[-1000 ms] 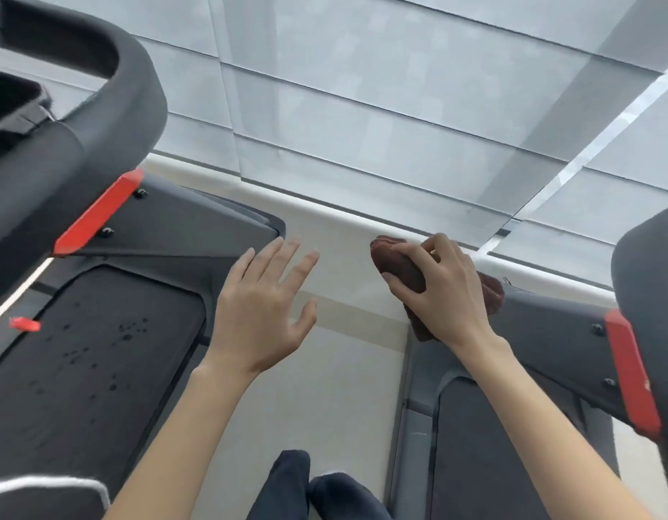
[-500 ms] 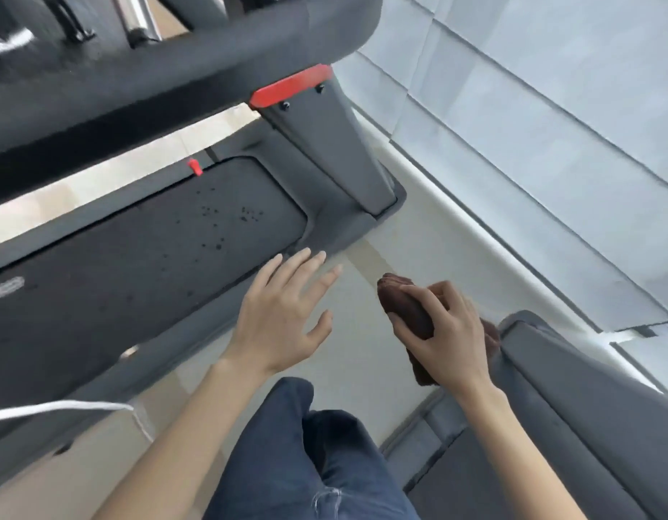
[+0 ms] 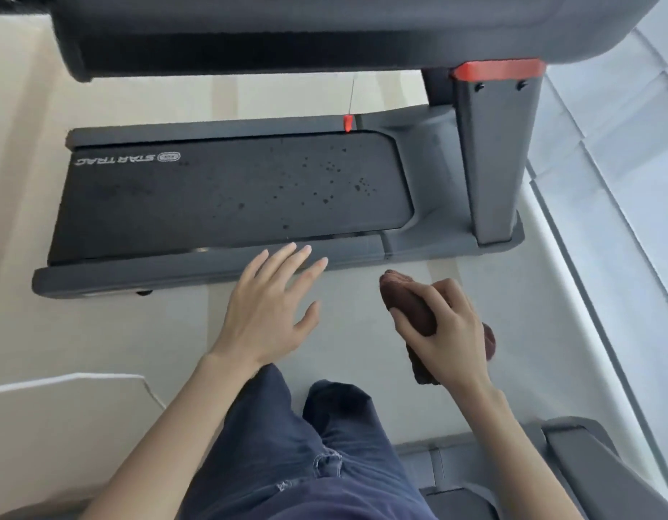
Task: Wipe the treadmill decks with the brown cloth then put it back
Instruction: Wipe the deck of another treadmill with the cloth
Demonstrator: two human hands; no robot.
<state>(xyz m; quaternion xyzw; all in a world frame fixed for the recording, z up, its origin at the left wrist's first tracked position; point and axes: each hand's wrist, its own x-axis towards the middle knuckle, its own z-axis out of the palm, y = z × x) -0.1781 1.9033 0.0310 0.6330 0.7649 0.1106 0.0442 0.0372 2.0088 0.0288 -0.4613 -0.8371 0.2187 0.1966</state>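
Note:
A treadmill lies across the view ahead of me, its black deck [image 3: 220, 193] speckled with dark droplets toward the right end. My right hand [image 3: 446, 328] grips the bunched brown cloth [image 3: 407, 305] above the pale floor, just short of the treadmill's near side rail [image 3: 175, 273]. My left hand [image 3: 268, 309] hovers with fingers spread and straight, its fingertips over the near rail, holding nothing. A corner of a second treadmill [image 3: 572, 467] shows at the bottom right.
The first treadmill's grey upright [image 3: 493, 163] with a red band stands at the deck's right end, under the console [image 3: 325, 28] that spans the top. A red safety clip [image 3: 347, 123] hangs on a cord. My legs in dark jeans [image 3: 287, 444] fill the bottom centre. A window blind runs along the right.
The view has swung left from the second treadmill to the first, which now lies fully across the frame. My right hand still holds the cloth, now over the floor; the left stays spread.

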